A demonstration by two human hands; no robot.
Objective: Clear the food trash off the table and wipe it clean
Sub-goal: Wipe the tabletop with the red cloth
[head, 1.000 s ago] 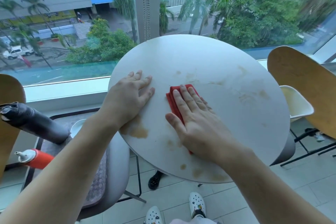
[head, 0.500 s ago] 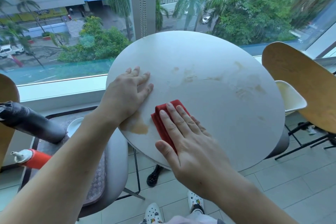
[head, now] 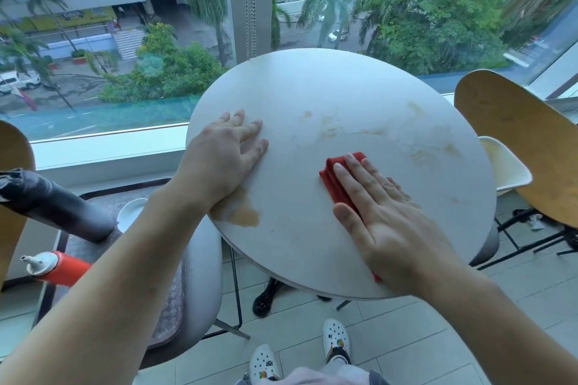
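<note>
A round white table (head: 312, 97) stands by the window. A brown spill (head: 247, 214) marks its near left edge, and faint tan smears (head: 425, 156) spread over the middle and right. My right hand (head: 384, 216) lies flat on a folded red cloth (head: 336, 178), pressing it onto the tabletop right of centre. My left hand (head: 225, 156) rests palm down on the table's left side with fingers spread, its heel just above the brown spill.
On the left, a chair seat carries a tray (head: 169, 306) with a white bowl (head: 131, 212), a black bottle (head: 53, 206) and a red squeeze bottle (head: 59, 267). A wooden-backed chair (head: 516, 141) stands at the right. Tiled floor and my white shoes (head: 336, 337) lie below.
My right hand slid the red cloth toward me and left, then back right and away across the table. My left hand stayed planted on the left side.
</note>
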